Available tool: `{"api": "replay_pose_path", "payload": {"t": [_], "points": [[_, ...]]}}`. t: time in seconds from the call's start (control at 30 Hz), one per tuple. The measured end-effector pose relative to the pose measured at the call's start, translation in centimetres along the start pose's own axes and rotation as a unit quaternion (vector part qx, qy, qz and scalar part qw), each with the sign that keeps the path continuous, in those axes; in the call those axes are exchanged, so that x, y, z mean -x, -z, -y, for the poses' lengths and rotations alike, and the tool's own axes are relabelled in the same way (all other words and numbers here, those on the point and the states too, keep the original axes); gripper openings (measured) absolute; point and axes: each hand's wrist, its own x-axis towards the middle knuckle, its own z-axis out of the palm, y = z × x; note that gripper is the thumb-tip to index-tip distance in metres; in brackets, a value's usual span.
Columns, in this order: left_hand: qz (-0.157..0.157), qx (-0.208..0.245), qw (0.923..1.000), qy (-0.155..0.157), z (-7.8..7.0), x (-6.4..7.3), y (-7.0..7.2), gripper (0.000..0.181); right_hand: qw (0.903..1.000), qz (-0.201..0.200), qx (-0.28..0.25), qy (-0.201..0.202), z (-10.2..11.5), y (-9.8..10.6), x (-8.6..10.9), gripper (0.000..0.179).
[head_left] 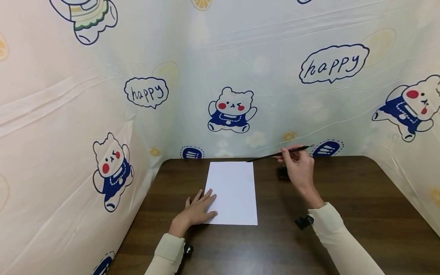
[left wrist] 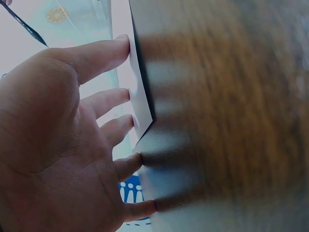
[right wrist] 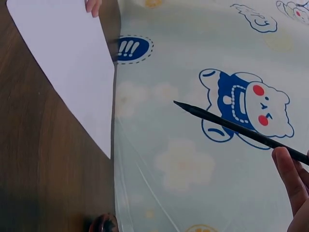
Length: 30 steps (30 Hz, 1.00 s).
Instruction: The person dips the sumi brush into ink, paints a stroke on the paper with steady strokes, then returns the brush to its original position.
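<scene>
A white sheet of paper (head_left: 233, 194) lies on the brown table. My left hand (head_left: 198, 210) rests spread at its lower left edge; in the left wrist view the thumb and two fingers (left wrist: 108, 100) touch the sheet, and the others reach the wood. My right hand (head_left: 300, 166) holds a thin black writing brush (right wrist: 231, 126) by its handle, over the table's back right. The brush slants, its dark pointed tip toward the paper's top right corner and a small loop at the other end. Partly behind my right hand sits a small dark round object (head_left: 282, 173).
The wooden table (head_left: 354, 214) ends at the back against a pale printed curtain (head_left: 275, 114), which also hangs at both sides. Each sleeve cuff has a small black device (head_left: 304, 222) at the wrist.
</scene>
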Motion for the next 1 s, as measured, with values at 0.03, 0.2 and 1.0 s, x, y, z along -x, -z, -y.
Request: {"api": "replay_pose_path", "payload": {"t": [0.03, 0.2, 1.0], "points": [[-0.001, 0.002, 1.0, 0.0, 0.0, 0.0, 0.0, 0.072, 1.0, 0.001, -0.003, -0.001, 0.1, -0.1, 0.0, 0.012], [-0.003, 0.001, 1.0, -0.001, 0.0, 0.0, -0.1, 0.072, 0.9999, 0.005, -0.013, -0.008, 0.4, -0.9, 0.2, 0.012], [-0.013, 0.007, 0.9999, -0.002, 1.1, -0.6, -1.1, 0.073, 0.9978, 0.057, -0.032, 0.009, -3.3, -5.3, 1.5, 0.015]]}}
